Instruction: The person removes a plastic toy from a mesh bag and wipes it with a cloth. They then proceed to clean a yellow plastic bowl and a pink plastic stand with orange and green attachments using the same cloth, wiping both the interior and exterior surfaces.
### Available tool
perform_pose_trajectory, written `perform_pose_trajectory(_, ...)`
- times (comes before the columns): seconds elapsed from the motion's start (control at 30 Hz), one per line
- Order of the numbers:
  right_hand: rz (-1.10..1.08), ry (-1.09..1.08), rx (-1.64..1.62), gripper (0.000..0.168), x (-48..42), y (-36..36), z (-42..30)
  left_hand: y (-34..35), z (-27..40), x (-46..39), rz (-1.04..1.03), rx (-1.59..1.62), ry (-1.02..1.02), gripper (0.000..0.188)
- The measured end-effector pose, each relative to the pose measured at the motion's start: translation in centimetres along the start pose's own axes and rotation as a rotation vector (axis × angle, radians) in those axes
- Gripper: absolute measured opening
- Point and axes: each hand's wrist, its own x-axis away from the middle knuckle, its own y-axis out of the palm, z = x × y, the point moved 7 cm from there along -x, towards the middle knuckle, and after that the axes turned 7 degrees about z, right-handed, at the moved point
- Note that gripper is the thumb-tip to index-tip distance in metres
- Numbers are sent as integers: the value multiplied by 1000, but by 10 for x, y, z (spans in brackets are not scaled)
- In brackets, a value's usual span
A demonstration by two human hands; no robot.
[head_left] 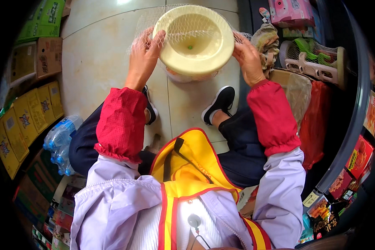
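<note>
Out in front of me, above the tiled floor, is a round pale yellow plastic tub (190,67) with a broad flat rim and a sunken middle. A small green spot shows at its centre. White mesh netting (150,22) is drawn over it and bunches at both sides. My left hand (145,56) grips the rim's left side, thumb on top, with netting across the fingers. On the opposite side, my right hand (248,56) holds the rim and netting, its fingertips partly hidden. A lower part, orange and see-through, peeks out beneath the rim; most of it is hidden.
Yellow cartons (28,115) and wrapped water bottles (61,143) line the left. On the right are a netted toy set (314,59), a crumpled cloth (265,40), a red plastic bag (314,125) and a dark shelf edge (347,150). My shoes (220,101) rest on the floor tiles.
</note>
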Motion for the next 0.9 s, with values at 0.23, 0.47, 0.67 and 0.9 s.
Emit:
perform_pose_trajectory(0.23, -22, 101, 135, 47, -25, -23, 15, 2, 3, -12, -74, -47, 73, 53)
perform_pose_trajectory(0.47, -152, 239, -201, 49, -34, 12, 55, 18, -27, -25, -145, 76, -288, 66)
perform_pose_trajectory(0.67, -68, 415, -368, 44, -53, 2, 105, 48, -153, -52, -281, -41, -317, 67)
perform_pose_trajectory(0.9, -77, 448, -271, 40, -89, -23, 141, 112, -252, -46, -352, 268, -297, 60)
